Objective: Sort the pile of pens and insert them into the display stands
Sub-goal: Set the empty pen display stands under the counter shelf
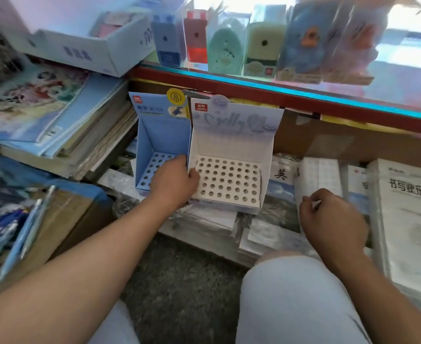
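Obs.: the pile of blue and clear plastic pens [28, 227] is lying along the left edge of the brown cardboard box [65, 219], well left of both hands, long axes running near-left to far-right. The left hand [173, 181] is nearer. It is gripping the left wall of the white perforated cardboard display stand [231, 142], thumb inside, just beside the blue perforated cardboard display stand [159, 135]. The right hand [333, 217] is hovering loosely curled, holding nothing. No pens are standing in either stand.

- Two display stands: one blue stand [155, 135], one white stand [231, 147].
- Two hands: left hand [173, 181], right hand [331, 219].
- At least three pale pens [28, 229]; the rest of the pile is too blurred to count.
- Six boxes [225, 45] in a row on the glass shelf [353, 95].
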`<state>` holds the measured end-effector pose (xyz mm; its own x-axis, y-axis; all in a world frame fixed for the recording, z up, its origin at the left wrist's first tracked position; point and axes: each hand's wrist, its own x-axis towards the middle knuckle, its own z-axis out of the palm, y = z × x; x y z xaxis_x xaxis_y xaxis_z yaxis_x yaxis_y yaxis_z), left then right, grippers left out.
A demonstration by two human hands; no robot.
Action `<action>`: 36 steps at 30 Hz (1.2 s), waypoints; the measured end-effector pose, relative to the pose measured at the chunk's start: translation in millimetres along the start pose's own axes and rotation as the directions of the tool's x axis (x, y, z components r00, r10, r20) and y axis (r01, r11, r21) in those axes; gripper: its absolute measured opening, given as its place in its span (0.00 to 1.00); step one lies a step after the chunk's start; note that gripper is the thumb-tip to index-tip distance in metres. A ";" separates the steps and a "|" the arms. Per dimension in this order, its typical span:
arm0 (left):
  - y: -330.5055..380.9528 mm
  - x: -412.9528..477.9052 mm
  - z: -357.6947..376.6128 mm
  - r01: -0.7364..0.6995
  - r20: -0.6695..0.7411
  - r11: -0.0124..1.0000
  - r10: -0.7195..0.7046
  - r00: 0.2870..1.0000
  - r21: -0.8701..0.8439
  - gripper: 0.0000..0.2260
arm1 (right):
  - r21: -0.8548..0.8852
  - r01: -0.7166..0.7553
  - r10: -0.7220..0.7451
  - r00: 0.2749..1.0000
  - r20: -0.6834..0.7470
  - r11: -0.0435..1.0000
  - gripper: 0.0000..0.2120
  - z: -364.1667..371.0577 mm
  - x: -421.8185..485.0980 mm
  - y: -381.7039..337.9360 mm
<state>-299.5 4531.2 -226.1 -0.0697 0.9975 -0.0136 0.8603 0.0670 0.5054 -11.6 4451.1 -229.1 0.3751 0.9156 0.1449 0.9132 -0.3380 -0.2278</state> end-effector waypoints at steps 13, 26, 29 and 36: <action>9.7 0.4 -11.7 0.041 0.084 0.995 -0.049 0.995 0.095 0.14 | 0.310 0.342 -0.366 0.930 0.022 0.887 0.11 -21.4 5.4 -45.7; -13.6 9.5 -12.9 -0.012 -0.010 0.989 0.013 1.000 0.150 0.17 | 0.361 0.173 -0.224 0.969 0.103 0.916 0.09 16.4 27.0 -72.9; -10.3 1.0 -13.5 -0.024 -0.052 0.985 0.034 0.998 0.171 0.23 | 0.329 0.216 -0.250 0.966 0.065 0.919 0.09 23.2 28.2 -70.7; 21.6 -18.3 -3.5 -0.152 -0.052 0.962 0.168 0.984 0.225 0.12 | 0.275 0.190 -0.203 0.979 0.023 0.943 0.12 17.0 29.9 -42.9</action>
<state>-281.4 4514.4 -211.9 0.0492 0.9920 0.1166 0.9522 -0.0819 0.2944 -42.3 4496.7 -231.4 0.1778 0.9699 0.1663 0.8881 -0.0853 -0.4516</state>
